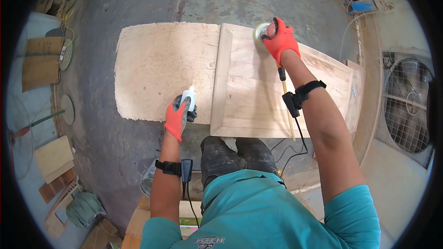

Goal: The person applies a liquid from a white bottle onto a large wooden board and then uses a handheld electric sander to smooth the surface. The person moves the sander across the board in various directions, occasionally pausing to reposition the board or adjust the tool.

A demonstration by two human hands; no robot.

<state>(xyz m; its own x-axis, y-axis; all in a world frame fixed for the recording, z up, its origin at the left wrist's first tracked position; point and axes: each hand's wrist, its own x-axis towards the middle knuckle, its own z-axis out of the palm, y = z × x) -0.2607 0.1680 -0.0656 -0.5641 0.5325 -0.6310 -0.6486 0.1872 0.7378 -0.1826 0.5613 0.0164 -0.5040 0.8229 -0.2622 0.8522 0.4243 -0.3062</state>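
My left hand [179,114], in a red and grey work glove, is wrapped round a white squeeze bottle [188,96] with a narrow nozzle pointing up and away. Bottle and hand are over the near right part of a rough-edged pale board [161,64]. With my right hand [282,41], in a matching red glove, I grip a round power sander [259,36] at the far edge of a framed wooden panel [258,97]. My hand hides much of the sander's body. From it a yellowish hose [290,106] runs down across the panel towards me.
To the right a large caged fan [408,106] stands against the wall. A cardboard piece [41,64], a green cloth [85,210] and loose boards [54,157] lie along the left. Below my left forearm is a clear container [146,180]. Black cables hang from both wrist straps.
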